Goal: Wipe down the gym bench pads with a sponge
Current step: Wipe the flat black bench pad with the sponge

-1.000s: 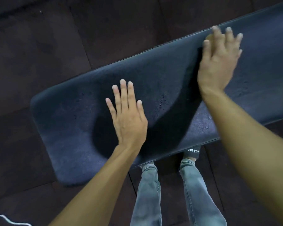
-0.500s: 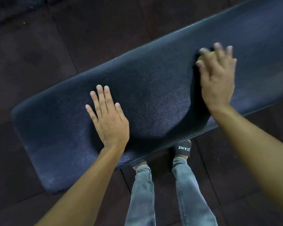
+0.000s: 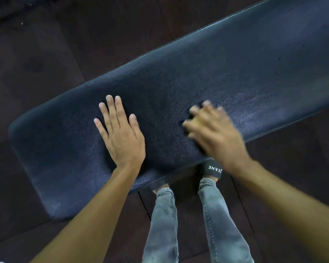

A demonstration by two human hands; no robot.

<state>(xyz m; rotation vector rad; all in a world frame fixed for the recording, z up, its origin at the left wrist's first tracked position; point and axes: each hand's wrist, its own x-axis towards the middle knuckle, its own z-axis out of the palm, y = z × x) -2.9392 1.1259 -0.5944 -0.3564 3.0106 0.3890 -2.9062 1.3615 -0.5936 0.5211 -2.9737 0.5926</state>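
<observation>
Left hand [image 3: 122, 137] flat on bench [image 3: 235, 76], fingers spread, right hand [image 3: 215, 133] blurred near front edge, fingers curled over yellow sponge [image 3: 197, 120]

Right hand [image 3: 215, 130] blurred; sponge [image 3: 198, 120] mostly hidden

Bench pad [image 3: 207, 76]: dark navy-black, fine pebbled grain, with a paler bluish sheen toward its right part. Sponge [image 3: 197, 120]: dull yellow, only a sliver showing between blurred fingers. Floor [image 3: 46, 44]: very dark brown tiles with thin black seams. Jeans [image 3: 163, 224]: washed grey, mottled. Slide sandal [image 3: 214, 168]: black strap with white lettering.
</observation>
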